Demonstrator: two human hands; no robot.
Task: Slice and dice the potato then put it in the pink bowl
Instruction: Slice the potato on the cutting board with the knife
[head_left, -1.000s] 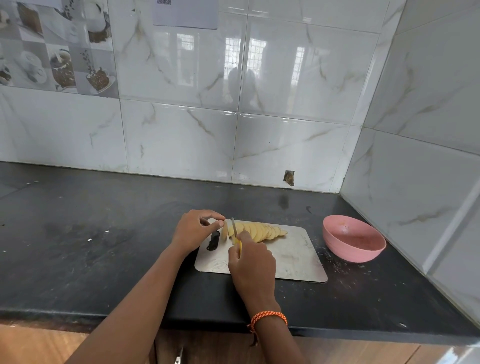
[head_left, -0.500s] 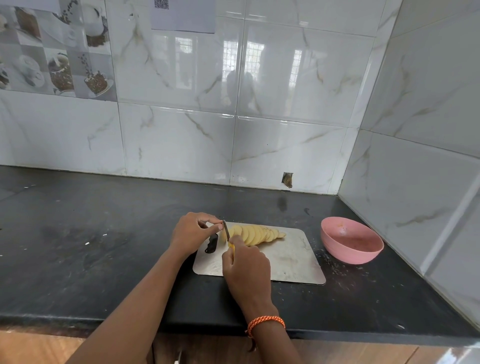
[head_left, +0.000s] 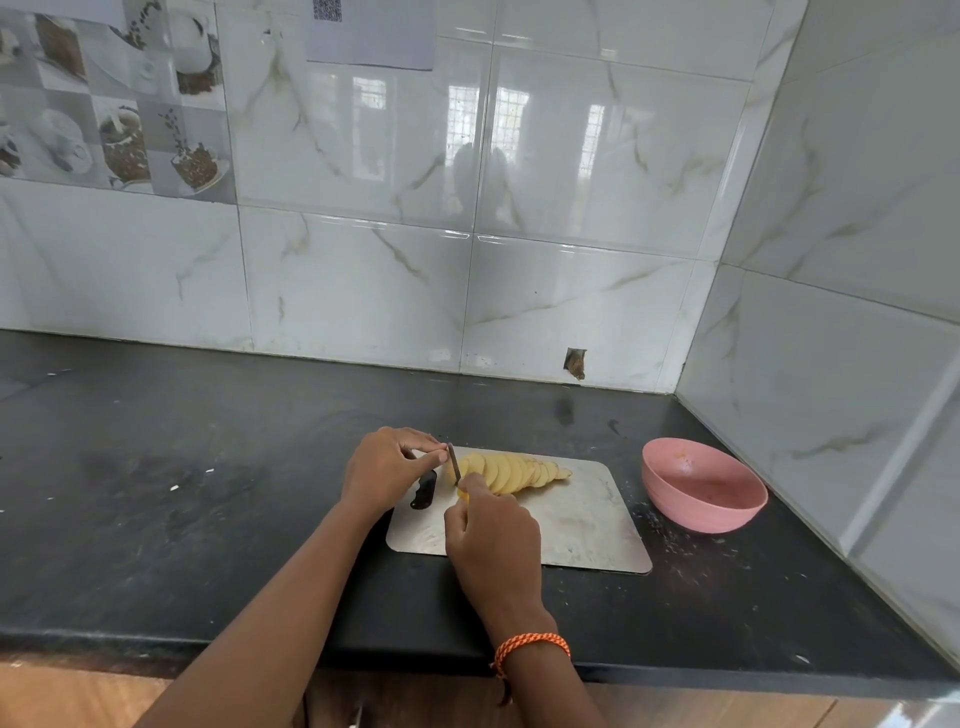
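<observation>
The left end of the pale yellow sliced potato (head_left: 511, 472) is hidden behind the narrow-bladed knife (head_left: 454, 463) and the left hand (head_left: 387, 467), so whether an uncut stub remains cannot be told. The knife's yellow handle is almost wholly covered by the right hand (head_left: 493, 540), which grips it. The left hand's fingers curl at the potato's end; what they pinch is unclear. A black dark-stone desk (head_left: 208, 493) meets white marble-look wall tiles (head_left: 363, 286) in a corner. The slices lie fanned along the far edge of the steel cutting board (head_left: 587, 525), their row running left to right. The pink round bowl (head_left: 704, 491) sits just right of the board.
</observation>
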